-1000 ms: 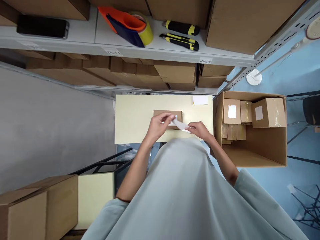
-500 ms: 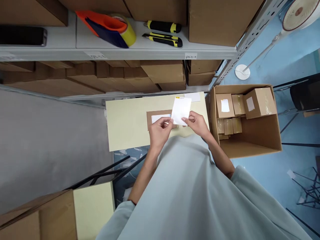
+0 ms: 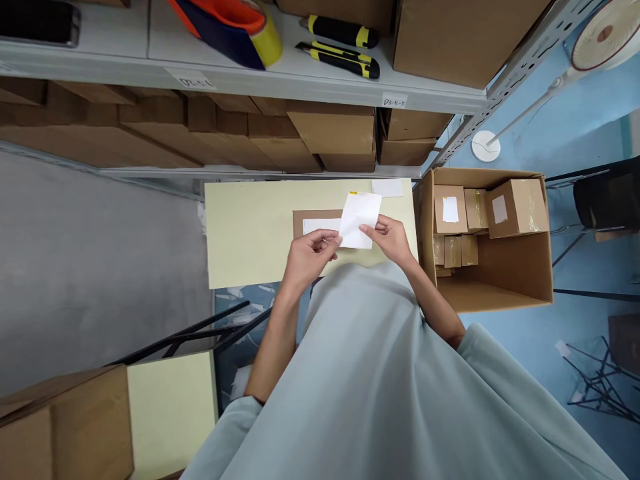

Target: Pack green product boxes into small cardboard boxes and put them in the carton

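A white label sheet (image 3: 359,219) with a small yellow mark at its top is held up above the pale yellow table (image 3: 250,233). My right hand (image 3: 393,239) pinches its right side between thumb and fingers. At the lower left corner, the fingertips of my left hand (image 3: 311,257) are pressed together on the sheet's edge. Behind the hands lies a flat brown cardboard piece or box (image 3: 298,220), with a white paper (image 3: 320,225) on top; the sheet and my hands partly cover both. Another white paper (image 3: 387,188) rests at the table's back edge.
An open carton (image 3: 520,280) holding several small boxes stands right of the table. The shelf (image 3: 280,77) ahead carries two utility knives (image 3: 343,32), a tape dispenser (image 3: 225,33) and a phone (image 3: 37,23). Cartons (image 3: 70,420) stand at lower left, a fan (image 3: 603,37) at upper right.
The view has tilted and shifted slightly, so the shelf sits higher in the picture. My left hand has moved a little to the left at the sheet's corner; my right hand keeps its pinch.
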Action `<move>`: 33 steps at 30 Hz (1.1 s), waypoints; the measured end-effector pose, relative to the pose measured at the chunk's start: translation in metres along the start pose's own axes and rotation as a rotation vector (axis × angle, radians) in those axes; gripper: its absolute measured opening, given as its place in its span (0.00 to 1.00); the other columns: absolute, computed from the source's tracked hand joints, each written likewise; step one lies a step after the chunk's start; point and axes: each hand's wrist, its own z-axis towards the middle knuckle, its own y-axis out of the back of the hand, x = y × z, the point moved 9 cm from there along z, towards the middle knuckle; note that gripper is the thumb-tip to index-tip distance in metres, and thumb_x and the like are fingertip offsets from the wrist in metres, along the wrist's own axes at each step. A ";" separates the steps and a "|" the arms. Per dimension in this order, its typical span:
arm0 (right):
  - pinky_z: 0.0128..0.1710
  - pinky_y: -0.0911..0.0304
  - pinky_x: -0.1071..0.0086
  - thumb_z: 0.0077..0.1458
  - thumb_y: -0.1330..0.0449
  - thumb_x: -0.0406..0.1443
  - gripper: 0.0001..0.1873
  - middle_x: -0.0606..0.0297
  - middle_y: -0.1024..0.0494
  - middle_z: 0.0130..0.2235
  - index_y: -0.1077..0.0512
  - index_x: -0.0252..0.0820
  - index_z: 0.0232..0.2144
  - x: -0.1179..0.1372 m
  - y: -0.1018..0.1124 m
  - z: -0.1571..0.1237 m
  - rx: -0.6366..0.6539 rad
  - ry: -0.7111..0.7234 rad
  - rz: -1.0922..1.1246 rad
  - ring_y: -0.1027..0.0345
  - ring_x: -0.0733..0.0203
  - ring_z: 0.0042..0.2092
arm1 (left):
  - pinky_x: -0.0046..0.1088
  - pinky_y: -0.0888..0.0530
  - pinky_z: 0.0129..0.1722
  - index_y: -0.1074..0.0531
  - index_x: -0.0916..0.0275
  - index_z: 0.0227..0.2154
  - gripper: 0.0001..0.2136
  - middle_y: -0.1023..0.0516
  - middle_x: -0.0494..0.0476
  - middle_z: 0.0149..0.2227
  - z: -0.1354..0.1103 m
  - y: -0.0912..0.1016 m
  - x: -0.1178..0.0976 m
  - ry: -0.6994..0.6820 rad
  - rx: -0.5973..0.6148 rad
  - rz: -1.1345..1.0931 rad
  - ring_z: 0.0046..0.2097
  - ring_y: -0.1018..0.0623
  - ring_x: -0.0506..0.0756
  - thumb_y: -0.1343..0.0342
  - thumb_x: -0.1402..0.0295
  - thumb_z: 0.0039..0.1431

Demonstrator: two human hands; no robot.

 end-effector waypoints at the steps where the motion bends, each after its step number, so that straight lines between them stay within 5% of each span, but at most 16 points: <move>1: 0.48 0.18 0.57 0.48 0.22 0.66 0.35 0.59 0.10 0.41 0.15 0.45 0.41 0.002 0.001 0.001 -0.015 0.009 -0.015 0.15 0.46 0.49 | 0.35 0.22 0.29 0.15 0.57 0.37 0.17 0.20 0.53 0.26 -0.001 -0.001 0.000 0.009 0.022 -0.034 0.27 0.20 0.56 0.25 0.50 0.51; 7: 0.48 0.16 0.56 0.50 0.23 0.68 0.37 0.58 0.09 0.46 0.15 0.46 0.45 0.011 0.004 0.003 -0.029 0.035 -0.034 0.14 0.45 0.51 | 0.37 0.21 0.29 0.15 0.57 0.38 0.17 0.11 0.63 0.38 -0.009 0.002 -0.006 0.009 0.080 -0.127 0.32 0.16 0.59 0.26 0.50 0.53; 19: 0.49 0.16 0.55 0.54 0.24 0.66 0.35 0.57 0.09 0.48 0.16 0.46 0.48 0.003 -0.006 0.004 -0.009 0.010 -0.005 0.15 0.45 0.50 | 0.37 0.21 0.27 0.16 0.55 0.33 0.12 0.13 0.60 0.33 -0.008 0.009 -0.014 -0.031 0.057 -0.067 0.31 0.16 0.59 0.27 0.53 0.55; 25: 0.44 0.20 0.59 0.66 0.28 0.55 0.30 0.56 0.14 0.51 0.21 0.45 0.61 0.001 -0.003 0.001 -0.129 -0.021 -0.428 0.18 0.53 0.43 | 0.34 0.23 0.27 0.19 0.56 0.33 0.13 0.15 0.58 0.31 -0.005 0.011 -0.011 -0.077 0.052 -0.046 0.31 0.16 0.59 0.29 0.53 0.56; 28: 0.46 0.22 0.61 0.71 0.31 0.50 0.17 0.57 0.16 0.51 0.16 0.47 0.51 0.026 -0.020 -0.008 -0.075 0.149 -0.543 0.21 0.56 0.44 | 0.32 0.23 0.28 0.20 0.56 0.33 0.14 0.17 0.56 0.30 -0.005 0.013 -0.006 -0.091 0.050 -0.026 0.32 0.16 0.58 0.30 0.51 0.57; 33: 0.41 0.26 0.64 0.69 0.28 0.52 0.17 0.61 0.17 0.42 0.13 0.47 0.41 0.040 -0.062 -0.020 0.143 0.257 -0.457 0.26 0.59 0.39 | 0.30 0.22 0.32 0.22 0.57 0.33 0.14 0.17 0.55 0.32 -0.008 0.020 -0.003 -0.145 0.066 -0.019 0.34 0.16 0.56 0.31 0.52 0.60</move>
